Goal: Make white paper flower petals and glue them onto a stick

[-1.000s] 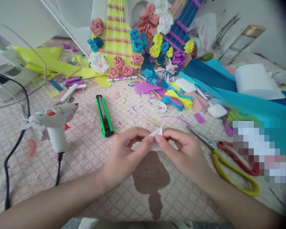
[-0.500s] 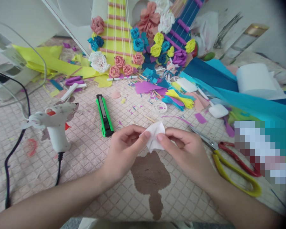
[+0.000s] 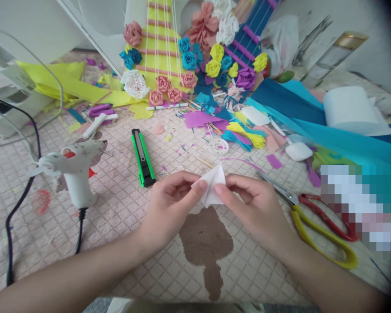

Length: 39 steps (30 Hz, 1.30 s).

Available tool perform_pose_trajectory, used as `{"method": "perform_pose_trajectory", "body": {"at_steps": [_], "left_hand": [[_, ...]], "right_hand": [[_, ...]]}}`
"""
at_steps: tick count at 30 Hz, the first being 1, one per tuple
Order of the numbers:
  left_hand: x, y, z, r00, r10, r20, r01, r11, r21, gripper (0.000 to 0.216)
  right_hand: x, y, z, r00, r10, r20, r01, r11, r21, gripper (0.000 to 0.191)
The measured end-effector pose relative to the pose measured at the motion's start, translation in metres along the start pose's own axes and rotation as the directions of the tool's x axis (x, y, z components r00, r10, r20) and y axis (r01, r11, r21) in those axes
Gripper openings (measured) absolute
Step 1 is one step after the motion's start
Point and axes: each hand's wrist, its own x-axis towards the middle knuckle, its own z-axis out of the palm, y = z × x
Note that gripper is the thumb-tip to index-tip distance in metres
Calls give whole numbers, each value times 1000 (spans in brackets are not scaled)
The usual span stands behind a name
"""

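Note:
Between my two hands is a small piece of white paper (image 3: 212, 191), creased down the middle. My left hand (image 3: 172, 200) pinches its left edge, thumb on the near face. My right hand (image 3: 252, 198) grips the right edge the same way, with the other fingers curled behind and partly hidden. A green utility knife (image 3: 143, 158) lies left of my left hand, apart from it. Close by my right hand are scissors (image 3: 316, 221) with one red and one yellow handle.
A white glue gun (image 3: 76, 167) with a black cord stands at the left. Behind lie paper scraps (image 3: 202, 119) and a white spool (image 3: 218, 146). Yellow (image 3: 161, 48) and blue (image 3: 250, 37) paper guitars with paper flowers stand at the back. A white paper roll (image 3: 347, 111) sits right.
The white paper has shifted slightly between my fingers, its top corner now more pointed and its crease plainer. Both hands stay in nearly the same place.

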Motion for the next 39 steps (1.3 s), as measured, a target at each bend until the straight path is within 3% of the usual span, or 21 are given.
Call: {"method": "perform_pose_trajectory", "body": {"at_steps": [3, 10, 16, 22, 39], "left_hand": [[-1, 1, 0, 1000, 9, 25, -9, 1000, 6, 7], [-1, -1, 1, 999, 14, 52, -13, 1000, -4, 6], [-1, -1, 2, 995, -13, 103, 19, 998, -58, 8], [-2, 1, 1, 991, 6, 130, 2, 998, -63, 5], [-2, 1, 0, 996, -14, 84, 24, 992, -122, 6]], "right_hand": [[-1, -1, 1, 999, -27, 31, 29, 999, -43, 12], [-1, 0, 7, 988, -152, -26, 145, 974, -174, 12], [0, 3, 2, 998, -18, 57, 18, 1000, 7, 12], [1, 4, -1, 990, 14, 142, -41, 982, 186, 11], [3, 4, -1, 993, 59, 98, -73, 987, 143, 16]]}}
